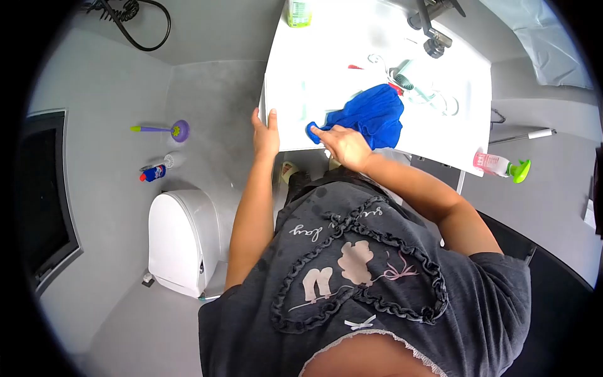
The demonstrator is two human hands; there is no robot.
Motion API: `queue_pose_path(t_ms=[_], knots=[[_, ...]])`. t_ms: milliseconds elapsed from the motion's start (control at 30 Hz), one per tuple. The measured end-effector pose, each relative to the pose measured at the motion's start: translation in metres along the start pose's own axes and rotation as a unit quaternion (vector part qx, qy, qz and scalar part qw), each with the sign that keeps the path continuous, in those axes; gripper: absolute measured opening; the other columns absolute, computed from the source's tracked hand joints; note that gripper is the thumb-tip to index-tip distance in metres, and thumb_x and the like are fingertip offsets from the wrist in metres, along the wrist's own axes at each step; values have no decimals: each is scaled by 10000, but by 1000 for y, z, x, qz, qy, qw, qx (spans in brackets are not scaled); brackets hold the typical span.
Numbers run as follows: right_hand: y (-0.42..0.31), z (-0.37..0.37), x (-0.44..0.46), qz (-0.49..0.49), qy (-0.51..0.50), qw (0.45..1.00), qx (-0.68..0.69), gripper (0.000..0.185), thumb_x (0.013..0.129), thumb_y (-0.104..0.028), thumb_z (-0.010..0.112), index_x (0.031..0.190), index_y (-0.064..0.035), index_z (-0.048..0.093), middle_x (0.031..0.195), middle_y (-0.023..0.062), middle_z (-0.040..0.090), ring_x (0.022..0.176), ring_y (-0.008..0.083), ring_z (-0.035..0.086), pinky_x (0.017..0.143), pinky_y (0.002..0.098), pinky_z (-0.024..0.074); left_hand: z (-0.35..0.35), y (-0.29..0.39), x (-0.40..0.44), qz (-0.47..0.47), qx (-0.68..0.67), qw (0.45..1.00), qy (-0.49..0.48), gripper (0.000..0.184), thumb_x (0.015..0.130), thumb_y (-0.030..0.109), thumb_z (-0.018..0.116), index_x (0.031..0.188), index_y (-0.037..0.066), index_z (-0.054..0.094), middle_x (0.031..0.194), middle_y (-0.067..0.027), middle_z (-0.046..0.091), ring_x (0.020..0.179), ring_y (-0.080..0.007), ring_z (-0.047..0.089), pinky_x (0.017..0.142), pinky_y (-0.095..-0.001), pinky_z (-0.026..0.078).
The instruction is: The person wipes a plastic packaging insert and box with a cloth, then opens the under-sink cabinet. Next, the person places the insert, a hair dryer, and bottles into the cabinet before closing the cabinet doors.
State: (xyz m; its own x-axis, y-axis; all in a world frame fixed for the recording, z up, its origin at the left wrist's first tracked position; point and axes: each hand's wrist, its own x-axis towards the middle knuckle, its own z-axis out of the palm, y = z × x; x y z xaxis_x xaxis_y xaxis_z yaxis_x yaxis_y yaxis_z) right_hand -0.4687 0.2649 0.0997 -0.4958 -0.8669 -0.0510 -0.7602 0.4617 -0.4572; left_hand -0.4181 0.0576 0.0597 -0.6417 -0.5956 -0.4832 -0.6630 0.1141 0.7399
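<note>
A blue cloth (pixel 377 116) lies bunched on the front part of the white sink counter (pixel 282 94). My right hand (pixel 345 146) presses on the cloth's left end near the front edge, fingers closed over it. At the counter's front left corner, my left hand (pixel 266 135) rests against the edge with thumb and fingers apart, holding nothing. Just behind the cloth are a pale green hair dryer (pixel 405 78) with its white cord and a small red item (pixel 355 67).
A dark faucet (pixel 432 31) stands at the back right. A green-labelled container (pixel 299 12) is at the back left, and a pink spray bottle (pixel 499 164) at the right corner. On the left are a toilet (pixel 179 242), a purple plunger (pixel 179 131) and a blue bottle (pixel 153 173).
</note>
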Motion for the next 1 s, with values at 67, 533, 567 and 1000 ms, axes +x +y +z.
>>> queue_pose_path(t_ms=[67, 533, 567, 1000], knots=[[14, -20, -1, -49, -62, 996, -39, 353, 801, -132, 533, 1152, -106, 568, 869, 58, 618, 859, 223, 571, 743, 349, 465, 0, -2, -1, 8, 9, 1000, 7, 716, 892, 547, 407, 1405, 84, 221, 1288, -276, 452, 1173, -396, 473, 987, -428, 362], [112, -183, -78, 328, 263, 907, 32, 218, 897, -153, 483, 1019, -9, 592, 808, 135, 623, 745, 236, 592, 713, 325, 472, -12, 1, -7, 58, -87, 994, 37, 674, 866, 425, 552, 1326, -24, 351, 1187, -246, 530, 1064, -318, 543, 915, -368, 411], [118, -167, -80, 288, 325, 896, 97, 230, 925, -143, 481, 1081, -9, 584, 857, 103, 628, 754, 170, 570, 724, 284, 454, -17, 9, -13, 47, -118, 992, 14, 643, 864, 395, 565, 1302, -41, 387, 1154, -231, 552, 1025, -288, 561, 889, -349, 425], [7, -20, 21, 57, 291, 909, 294, 147, 777, -58, 639, 920, -28, 658, 837, 141, 655, 763, 306, 628, 682, 344, 499, -33, 121, -70, 210, 29, 973, 93, 463, 883, 327, 567, 1154, -44, 511, 953, -135, 622, 834, -177, 591, 736, -296, 459]])
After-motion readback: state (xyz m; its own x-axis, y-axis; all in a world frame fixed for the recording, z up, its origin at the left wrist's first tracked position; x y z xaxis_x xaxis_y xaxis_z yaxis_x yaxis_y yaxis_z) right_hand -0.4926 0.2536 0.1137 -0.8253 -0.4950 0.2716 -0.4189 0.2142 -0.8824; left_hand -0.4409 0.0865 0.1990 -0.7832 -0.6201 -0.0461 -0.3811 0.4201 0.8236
